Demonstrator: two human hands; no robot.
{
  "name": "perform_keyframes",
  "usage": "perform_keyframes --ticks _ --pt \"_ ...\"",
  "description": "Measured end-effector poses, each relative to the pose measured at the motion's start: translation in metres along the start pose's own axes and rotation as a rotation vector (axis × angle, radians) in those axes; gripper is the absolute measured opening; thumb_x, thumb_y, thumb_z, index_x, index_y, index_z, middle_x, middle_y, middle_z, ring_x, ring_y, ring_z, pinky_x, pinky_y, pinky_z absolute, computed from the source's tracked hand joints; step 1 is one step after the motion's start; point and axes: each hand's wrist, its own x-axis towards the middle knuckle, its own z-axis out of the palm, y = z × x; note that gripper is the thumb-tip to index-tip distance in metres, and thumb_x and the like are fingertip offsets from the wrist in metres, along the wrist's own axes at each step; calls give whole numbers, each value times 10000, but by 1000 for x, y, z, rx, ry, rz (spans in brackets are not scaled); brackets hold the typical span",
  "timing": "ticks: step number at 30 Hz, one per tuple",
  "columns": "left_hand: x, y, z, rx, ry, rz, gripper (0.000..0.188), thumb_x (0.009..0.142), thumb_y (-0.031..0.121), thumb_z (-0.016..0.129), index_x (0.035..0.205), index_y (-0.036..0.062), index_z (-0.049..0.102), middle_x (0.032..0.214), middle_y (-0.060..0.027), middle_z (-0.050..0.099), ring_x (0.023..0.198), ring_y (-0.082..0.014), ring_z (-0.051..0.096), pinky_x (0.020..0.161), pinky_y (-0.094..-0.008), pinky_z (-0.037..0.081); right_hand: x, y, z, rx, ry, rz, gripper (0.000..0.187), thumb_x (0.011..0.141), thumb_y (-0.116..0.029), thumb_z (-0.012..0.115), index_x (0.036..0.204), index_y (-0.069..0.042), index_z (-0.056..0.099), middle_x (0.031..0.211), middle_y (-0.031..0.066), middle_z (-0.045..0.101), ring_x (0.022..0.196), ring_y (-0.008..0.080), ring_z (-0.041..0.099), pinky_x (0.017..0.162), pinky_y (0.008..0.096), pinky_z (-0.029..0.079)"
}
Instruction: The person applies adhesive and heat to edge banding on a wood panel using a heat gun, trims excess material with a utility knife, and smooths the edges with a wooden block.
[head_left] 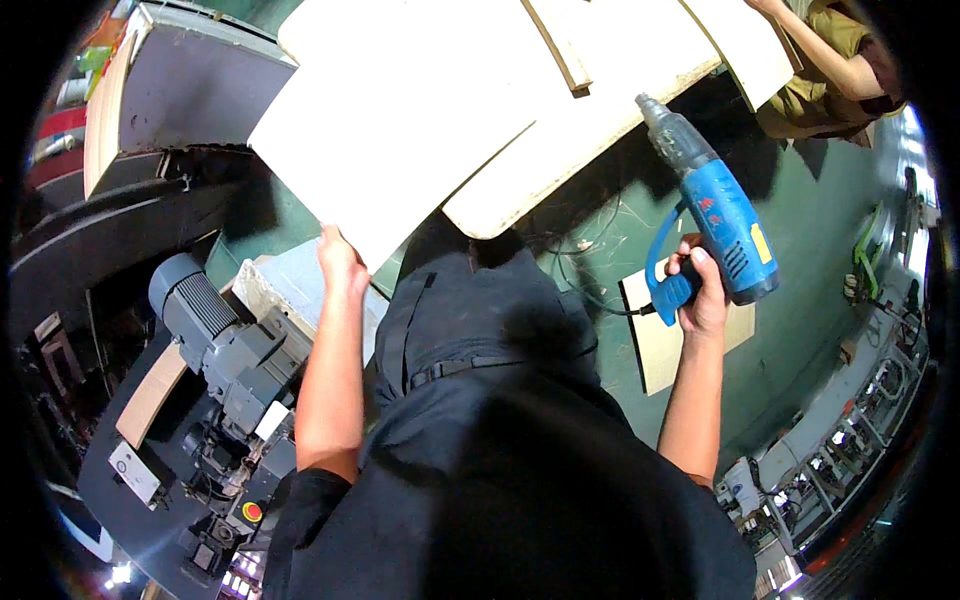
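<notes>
My right hand [705, 290] is wrapped round the handle of a blue heat gun [722, 205]. Its metal nozzle points up and away, toward the edge of the pale work table [590, 165], and does not touch it. From the handle's base a dark cord [590, 295] runs off to the left. My left hand [342, 262] grips the near corner of a large pale board [400, 130], whose far part lies over the table. A narrow wooden strip [558, 45] rests at the far side of the table; glare washes out much of the surface there.
At the far right, another person's arm [835, 60] reaches to a pale panel [745, 45]. A square board [655, 350] lies on the green floor to my right. On my left stand a grey motor machine [225, 330] and a large grey box [205, 85].
</notes>
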Motion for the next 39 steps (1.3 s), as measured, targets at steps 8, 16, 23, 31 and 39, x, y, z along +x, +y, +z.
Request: perform_keyframes --ticks 8,16,23,31,39 --pt "-36 -22 -15 213 -125 -195 418 1124 395 384 1343 69 527 1245 -100 655 1032 -253 675 821 -467 547 19 32 1 163 -164 206 289 911 -199 739 1103 -14 629 891 97 662 731 223 677 703 356 583" --pt "-49 -8 8 288 -126 -235 336 1087 387 525 1160 68 603 980 -61 685 836 -200 688 745 -400 599 52 45 36 182 -169 326 232 953 -233 738 1022 -32 644 842 84 667 682 206 666 649 328 577" --pt "-44 -8 1 311 -144 -249 327 1075 392 547 1123 72 594 961 -74 662 827 -208 667 737 -408 601 64 56 53 202 -83 320 189 963 -228 716 952 -55 643 812 71 657 660 189 654 616 332 560" --pt "-46 -6 0 309 -167 -256 363 1086 407 532 1128 57 618 964 -81 709 829 -196 707 749 -370 605 74 50 55 182 -100 324 198 959 -247 706 935 -65 633 807 62 649 658 184 654 615 335 563" --pt "-45 -8 -2 320 -176 -251 366 1079 417 544 1147 63 607 980 -88 710 848 -197 714 763 -372 612 73 56 57 189 -109 348 199 960 -252 702 953 -67 629 807 62 649 660 183 646 610 331 562"
